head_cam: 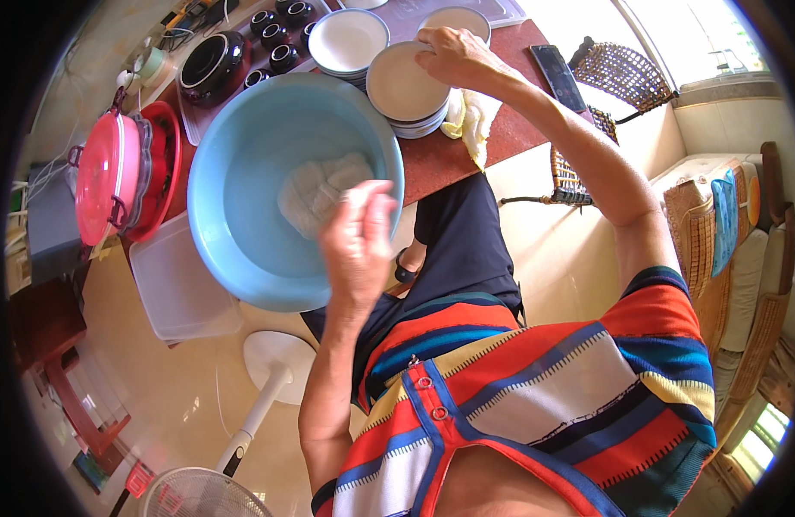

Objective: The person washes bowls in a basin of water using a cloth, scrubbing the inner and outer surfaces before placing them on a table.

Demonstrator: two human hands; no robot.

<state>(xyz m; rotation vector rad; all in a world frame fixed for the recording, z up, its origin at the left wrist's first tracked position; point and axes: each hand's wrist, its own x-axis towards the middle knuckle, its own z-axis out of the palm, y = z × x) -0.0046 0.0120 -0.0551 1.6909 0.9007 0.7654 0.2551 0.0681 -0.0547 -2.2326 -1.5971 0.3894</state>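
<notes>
A large light blue plastic basin (213,194) with water in it stands at the table's near edge. Under the water lies a bunched pale cloth (313,194). My left hand (362,245), blurred, is above the basin's right side with its fingers loosely bent and no object seen in it. At the far right of the basin, my right hand (462,57) has its thumb and fingers at the rim of the top white plate (404,84) on a stack. A second plate stack (349,40) with blue rims sits to its left. Another plate (465,22) is partly behind my right hand.
A wrung yellowish-white cloth (476,123) and a phone (557,77) lie on the reddish table (436,168). Dark cups (284,58) and a dark lidded pot (213,68) fill a tray. A pink lidded dish (106,178) stands left; a fan (200,494) stands behind.
</notes>
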